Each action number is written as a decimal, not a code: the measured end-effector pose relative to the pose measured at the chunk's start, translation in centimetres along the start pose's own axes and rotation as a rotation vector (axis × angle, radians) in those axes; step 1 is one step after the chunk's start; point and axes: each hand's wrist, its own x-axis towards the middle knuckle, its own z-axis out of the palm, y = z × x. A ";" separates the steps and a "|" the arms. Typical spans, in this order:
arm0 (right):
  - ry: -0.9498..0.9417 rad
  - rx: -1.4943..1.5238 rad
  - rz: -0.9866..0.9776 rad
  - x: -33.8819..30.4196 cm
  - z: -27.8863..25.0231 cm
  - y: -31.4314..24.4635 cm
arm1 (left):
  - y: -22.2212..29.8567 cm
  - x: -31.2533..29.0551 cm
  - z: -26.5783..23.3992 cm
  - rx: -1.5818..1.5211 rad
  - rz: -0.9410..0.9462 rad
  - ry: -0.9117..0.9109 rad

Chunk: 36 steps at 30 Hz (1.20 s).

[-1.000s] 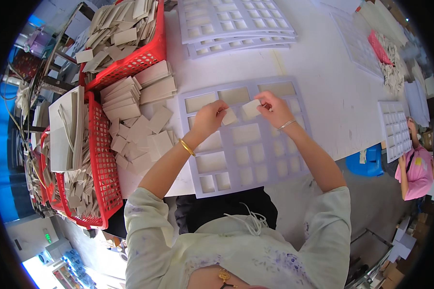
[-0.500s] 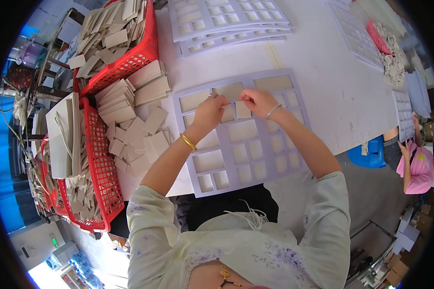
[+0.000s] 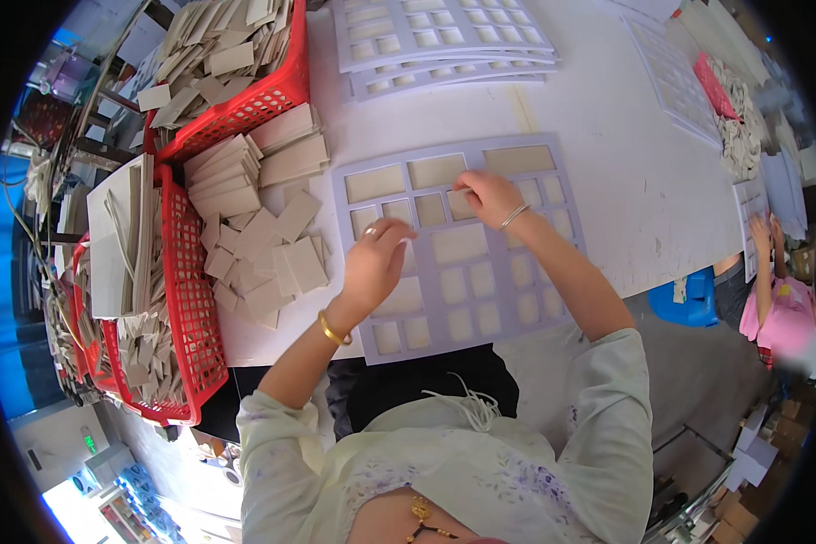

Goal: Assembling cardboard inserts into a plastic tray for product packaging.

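Observation:
A white-lavender tray-like panel (image 3: 571, 245) with several rectangular openings, many showing grey-beige board, lies on the table in front of me. My right hand (image 3: 492, 199) is over its upper middle. The curled fingers are closed at the top edge of a small grey cardboard piece (image 3: 461, 207), which sits at one of the small openings. My left hand (image 3: 374, 268) hovers over the panel's left part, palm down, fingers loosely stretched and apart, with nothing seen in it. Left of the panel lie loose cardboard pieces (image 3: 306, 264) and overlapping rows of larger cardboard rectangles (image 3: 224, 189).
Red plastic baskets (image 3: 190, 299) full of cardboard pieces line the left side. Similar panels (image 3: 449, 65) are stacked at the table's far edge. Another panel (image 3: 671, 82) lies far right. A person in pink (image 3: 780, 313) works at the right, near a blue stool (image 3: 684, 297).
My left hand has left the small cardboard piece, moving down and left as its fingers opened. My right hand stays at the piece, which now sits lower in the opening.

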 end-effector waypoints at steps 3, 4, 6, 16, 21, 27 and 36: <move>0.007 -0.110 0.017 -0.3 0.1 -1.6 | 0.5 -4.3 -2.3 -0.051 -0.081 0.071; 0.004 -0.191 0.043 -0.3 0.1 -2.2 | 0.6 -5.8 -3.0 -0.086 -0.175 0.091; 0.037 -0.260 -0.004 -0.7 0.6 -1.7 | -0.1 -8.6 -4.1 -0.066 -0.221 0.140; 0.188 -0.451 -0.134 -1.9 0.8 -1.0 | 0.7 -17.6 -5.4 0.113 -0.277 -0.015; 0.259 -0.320 -0.141 -0.9 -0.4 -1.8 | 0.9 -18.0 -3.1 0.173 -0.189 -0.041; 0.110 -0.627 -0.092 -2.9 0.0 -1.6 | -0.4 -17.8 -2.9 0.149 -0.238 0.030; -0.066 -0.712 -0.024 -1.5 0.1 -3.4 | -1.0 -17.6 -3.2 0.077 -0.223 0.046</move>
